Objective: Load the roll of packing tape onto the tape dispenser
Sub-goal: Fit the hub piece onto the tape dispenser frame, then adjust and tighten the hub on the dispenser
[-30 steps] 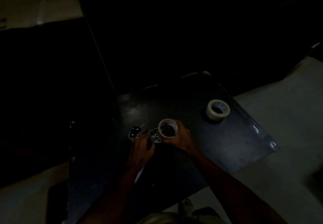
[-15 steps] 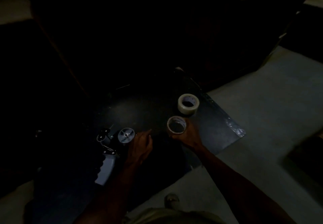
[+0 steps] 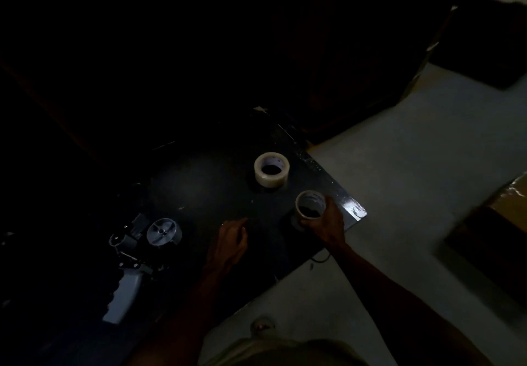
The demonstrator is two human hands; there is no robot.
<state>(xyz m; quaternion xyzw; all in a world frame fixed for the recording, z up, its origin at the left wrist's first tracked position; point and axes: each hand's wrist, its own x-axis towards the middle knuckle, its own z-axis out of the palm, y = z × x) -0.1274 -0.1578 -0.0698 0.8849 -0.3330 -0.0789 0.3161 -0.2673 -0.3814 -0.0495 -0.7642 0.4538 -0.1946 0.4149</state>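
Observation:
The scene is very dark. The tape dispenser [image 3: 137, 254] lies on the black table top [image 3: 199, 188] at the left, its grey spool wheel [image 3: 164, 232] bare and its pale handle pointing toward me. A full roll of packing tape [image 3: 271, 168] lies flat near the table's far right side. My right hand [image 3: 325, 224] grips a thin, nearly empty tape core [image 3: 310, 204], held just above the table's right corner. My left hand [image 3: 229, 241] rests over the table between dispenser and core, fingers loosely curled, holding nothing.
The table's right edge [image 3: 353, 208] glints with shiny tape. Pale floor [image 3: 413, 166] spreads to the right. A brown cardboard box [image 3: 510, 203] sits at the far right, and dark bulky shapes stand behind the table. My foot [image 3: 261, 325] shows below.
My right hand has pulled the empty core off the dispenser and carried it right, toward the table corner. My left hand let go of the dispenser, which now lies at the left.

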